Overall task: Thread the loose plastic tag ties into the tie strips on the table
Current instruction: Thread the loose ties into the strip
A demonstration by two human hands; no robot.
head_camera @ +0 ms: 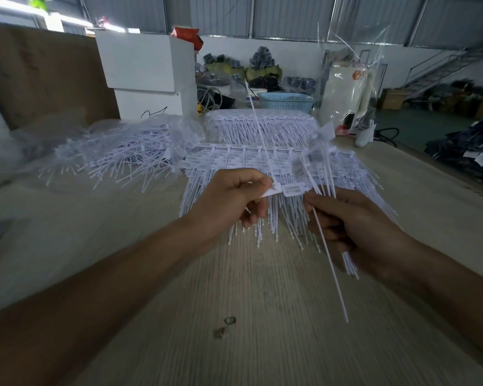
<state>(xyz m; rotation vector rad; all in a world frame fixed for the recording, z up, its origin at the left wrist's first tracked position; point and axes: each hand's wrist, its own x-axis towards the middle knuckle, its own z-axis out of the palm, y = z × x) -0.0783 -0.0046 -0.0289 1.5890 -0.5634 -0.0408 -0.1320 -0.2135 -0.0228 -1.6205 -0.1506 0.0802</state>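
Pale wood-grain laminate is covering the desk (234, 288), which is being shown inside a warehouse-like room with corrugated walls. At twelve o'clock from the hands, white plastic tie strips (276, 168) are lying in overlapping flat rows, their tails pointing toward the viewer. At ten o'clock, a heap of loose white plastic tag ties (123, 154) is spilling from clear bags. Further back, two stacked white cardboard boxes (148, 76) at eleven o'clock and a light-blue perforated plastic basket (286, 101) at twelve o'clock are standing.

Above the desk, the flat white head of a single tie (273, 190) is being pinched by the left hand (234, 199), fingers curled, and its thin tail is rising toward twelve o'clock. A fanned bundle of thin white ties (324, 185) is being gripped by the right hand (354, 227), fingers closed around the stems, with one long stem (332, 263) hanging toward five o'clock. A labelled tag head is being held just between the two hands; whether a tail is already being passed through it cannot be told.

Judged from here, the narrow slot could be missed if either hand is wavering, since the tail is being left long and flexible. The bundle could also be loosened and scattered if the right-hand grip is being relaxed while a single tie is being fed.
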